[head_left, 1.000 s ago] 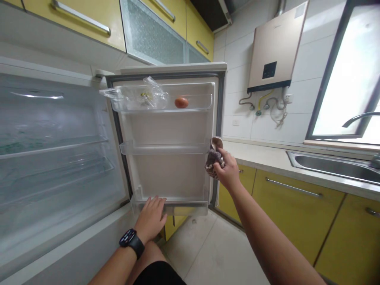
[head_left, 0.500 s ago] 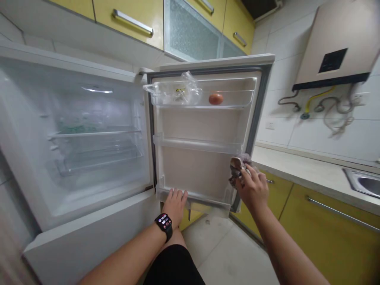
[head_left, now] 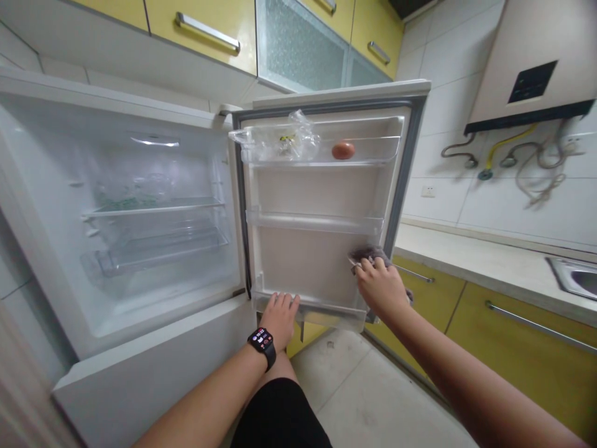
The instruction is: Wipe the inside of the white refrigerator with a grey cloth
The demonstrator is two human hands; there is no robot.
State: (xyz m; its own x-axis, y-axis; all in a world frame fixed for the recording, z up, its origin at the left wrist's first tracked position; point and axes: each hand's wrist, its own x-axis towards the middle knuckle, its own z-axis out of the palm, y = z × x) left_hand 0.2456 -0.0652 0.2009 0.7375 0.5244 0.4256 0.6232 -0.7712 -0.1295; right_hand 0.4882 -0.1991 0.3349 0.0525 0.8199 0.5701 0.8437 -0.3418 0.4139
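Note:
My right hand (head_left: 381, 287) is closed on a crumpled dark and greyish cloth (head_left: 368, 254), held at the lower right of the inside of the open refrigerator door (head_left: 308, 258). Part of the cloth is blurred and part is covered by my fingers. At the foot of the door, my left hand (head_left: 280, 316) grips the front rim of the clear bottom door shelf (head_left: 331, 313), fingers hooked over it and the thumb hidden. A black smartwatch is on that wrist.
The top door shelf (head_left: 373, 149) holds an egg-like reddish-brown object (head_left: 343, 150) and a clear plastic bag (head_left: 301, 140). Left, the fridge compartment has a glass shelf (head_left: 158, 207) and a clear drawer (head_left: 163, 252). A countertop (head_left: 466, 250) and yellow cabinets stand behind the door.
My right hand has moved a little left with the cloth, from the door's right edge onto its inner panel. My left hand stays at the bottom shelf. The view has shifted slightly.

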